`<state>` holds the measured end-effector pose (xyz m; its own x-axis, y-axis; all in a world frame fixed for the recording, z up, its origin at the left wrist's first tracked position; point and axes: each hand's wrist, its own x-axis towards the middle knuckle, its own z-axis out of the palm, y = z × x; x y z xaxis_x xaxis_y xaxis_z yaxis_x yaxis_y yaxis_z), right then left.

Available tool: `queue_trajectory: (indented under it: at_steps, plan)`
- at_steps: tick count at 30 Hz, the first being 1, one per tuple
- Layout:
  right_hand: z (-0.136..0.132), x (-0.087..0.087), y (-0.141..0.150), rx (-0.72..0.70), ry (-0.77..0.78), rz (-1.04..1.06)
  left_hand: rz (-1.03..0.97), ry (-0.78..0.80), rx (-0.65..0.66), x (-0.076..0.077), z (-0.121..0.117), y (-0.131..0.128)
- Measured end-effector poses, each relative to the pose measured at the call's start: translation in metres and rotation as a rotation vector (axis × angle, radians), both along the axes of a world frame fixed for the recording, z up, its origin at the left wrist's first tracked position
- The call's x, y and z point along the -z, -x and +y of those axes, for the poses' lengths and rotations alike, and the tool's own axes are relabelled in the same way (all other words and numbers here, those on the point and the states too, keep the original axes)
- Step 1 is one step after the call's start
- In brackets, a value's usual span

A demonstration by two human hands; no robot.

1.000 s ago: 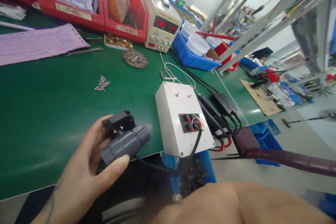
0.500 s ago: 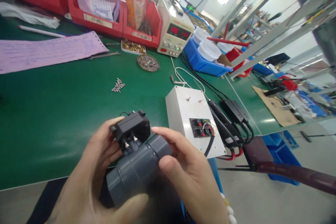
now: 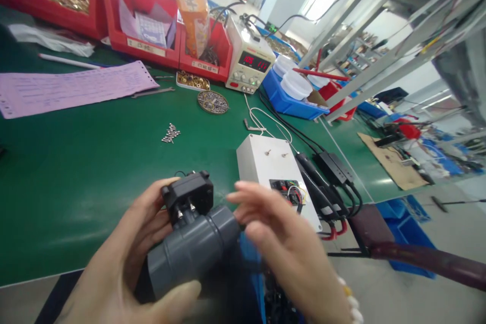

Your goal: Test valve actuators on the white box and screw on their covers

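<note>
My left hand (image 3: 121, 263) is wrapped round a grey plastic valve (image 3: 192, 253) with a black actuator box (image 3: 189, 196) on top, held above the near edge of the green bench (image 3: 76, 172). Two small metal pins show under the black box. My right hand (image 3: 292, 253) hovers just right of the valve, fingers spread and a little blurred, its fingertips close to the grey body and holding nothing. Behind my right hand lies a white test box (image 3: 266, 167) with red and black terminals and coloured wires.
Black adapters and cables (image 3: 334, 177) lie right of the white box. At the back stand a power supply (image 3: 250, 63), red bins (image 3: 144, 30), a blue bin with white tubs (image 3: 292, 93), a brass-parts tray (image 3: 192, 81), a round dish (image 3: 212, 102), pink paper (image 3: 72, 88) and loose screws (image 3: 170, 133).
My right hand came up from below to the valve, touched its grey body, and now sits slightly off it with fingers spread. The left hand raised the valve a little.
</note>
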<state>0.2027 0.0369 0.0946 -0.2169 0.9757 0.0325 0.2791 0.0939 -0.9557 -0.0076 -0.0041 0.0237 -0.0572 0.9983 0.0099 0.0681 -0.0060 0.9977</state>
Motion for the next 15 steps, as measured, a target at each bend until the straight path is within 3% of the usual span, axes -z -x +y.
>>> queue_trajectory:
  at_steps: [3,6,8,11,15]
  plan:
    - [0.050,-0.008,-0.042,0.367,-0.397,-0.317,-0.031,0.072,-0.012,0.006,0.002,-0.001]
    - [0.097,0.003,-0.075,0.299,-0.330,-0.426,-0.070,0.110,-0.045,0.009,-0.001,-0.007]
    - [0.112,0.015,-0.083,0.213,-0.249,-0.442,-0.100,0.089,-0.059,0.009,-0.004,-0.012]
    - [0.114,0.026,-0.079,0.167,-0.227,-0.437,-0.080,0.089,-0.051,0.007,-0.007,-0.014]
    - [0.109,0.026,-0.072,0.150,-0.248,-0.426,-0.085,0.119,-0.034,0.000,-0.004,-0.017]
